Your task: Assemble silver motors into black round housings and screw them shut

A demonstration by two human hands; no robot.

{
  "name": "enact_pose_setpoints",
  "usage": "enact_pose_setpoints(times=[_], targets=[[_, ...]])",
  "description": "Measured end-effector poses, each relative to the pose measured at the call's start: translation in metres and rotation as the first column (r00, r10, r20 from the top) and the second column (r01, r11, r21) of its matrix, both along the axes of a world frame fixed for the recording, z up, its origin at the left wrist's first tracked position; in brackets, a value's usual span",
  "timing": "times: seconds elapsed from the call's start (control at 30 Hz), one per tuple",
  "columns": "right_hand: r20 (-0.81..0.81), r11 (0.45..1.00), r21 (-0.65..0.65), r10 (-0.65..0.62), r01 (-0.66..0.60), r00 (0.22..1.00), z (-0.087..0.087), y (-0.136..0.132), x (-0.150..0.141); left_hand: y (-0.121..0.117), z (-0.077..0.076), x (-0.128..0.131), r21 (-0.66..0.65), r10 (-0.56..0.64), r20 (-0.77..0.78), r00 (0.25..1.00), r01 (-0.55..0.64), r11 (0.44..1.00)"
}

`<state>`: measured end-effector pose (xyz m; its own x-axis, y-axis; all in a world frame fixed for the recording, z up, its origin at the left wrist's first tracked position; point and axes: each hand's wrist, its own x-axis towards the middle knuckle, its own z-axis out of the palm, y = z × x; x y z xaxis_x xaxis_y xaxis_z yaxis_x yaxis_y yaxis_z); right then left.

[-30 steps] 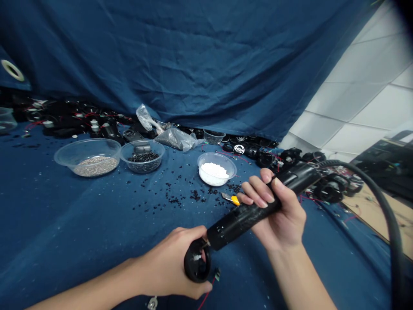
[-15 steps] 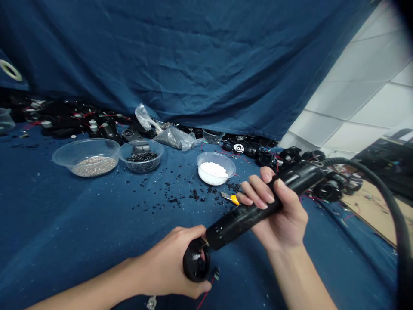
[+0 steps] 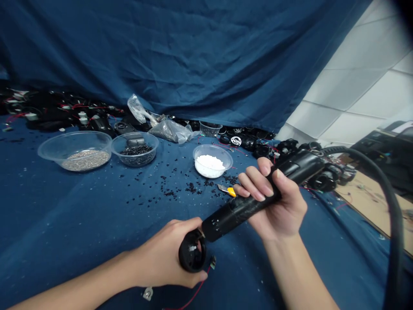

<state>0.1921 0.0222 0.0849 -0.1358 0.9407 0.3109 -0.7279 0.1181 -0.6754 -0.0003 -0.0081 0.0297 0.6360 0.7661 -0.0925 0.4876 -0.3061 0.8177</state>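
Observation:
My left hand point(image 3: 164, 256) is closed around a round black housing part point(image 3: 191, 257) low in the middle of the view; a thin red wire point(image 3: 193, 297) trails from it. My right hand point(image 3: 274, 202) grips a long black electric screwdriver point(image 3: 258, 200), held at a slant with its tip pressed into the housing. A thick black cable point(image 3: 392, 215) runs from the tool's rear and curves down the right edge.
On the blue cloth point(image 3: 80, 224) stand a bowl of grey pellets point(image 3: 75, 150), a bowl of black screws point(image 3: 134, 148) and a bowl of white pieces point(image 3: 212, 160). Loose black screws and a yellow-handled cutter point(image 3: 226, 190) lie nearby. Black parts with wires line the back.
The view has shifted slightly, so everything sits a little lower-left. Both hands keep their grips, with the tool's tip still in the housing.

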Motion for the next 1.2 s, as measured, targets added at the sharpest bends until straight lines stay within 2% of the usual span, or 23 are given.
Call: enact_pose_setpoints(times=[0.23, 0.47, 0.87, 1.0, 1.2], targets=[[0.007, 1.0, 0.019, 0.012, -0.012, 1.0, 0.0003, 0.001, -0.0001, -0.0008, -0.0017, 0.0, 0.009, -0.006, 0.02, 1.0, 0.006, 1.0], [-0.011, 0.999, -0.022, -0.029, 0.029, 1.0, -0.0004, 0.0017, -0.0011, 0.0, 0.0003, 0.0007, -0.008, 0.011, 0.043, 0.999, -0.01, 1.0], [-0.03, 1.0, -0.017, 0.002, -0.003, 1.0, -0.0012, 0.0019, 0.0001, -0.0004, 0.0015, -0.0006, -0.004, 0.016, 0.083, 0.996, -0.016, 1.0], [-0.025, 1.0, -0.025, -0.017, 0.016, 1.0, -0.0003, 0.001, 0.0001, -0.0001, 0.0034, -0.0002, -0.036, 0.011, 0.072, 0.997, -0.008, 0.999], [-0.02, 0.998, -0.055, -0.042, 0.041, 0.999, 0.0007, 0.0006, -0.0015, -0.0017, 0.0018, 0.0, -0.017, 0.019, 0.084, 0.996, -0.018, 1.0]])
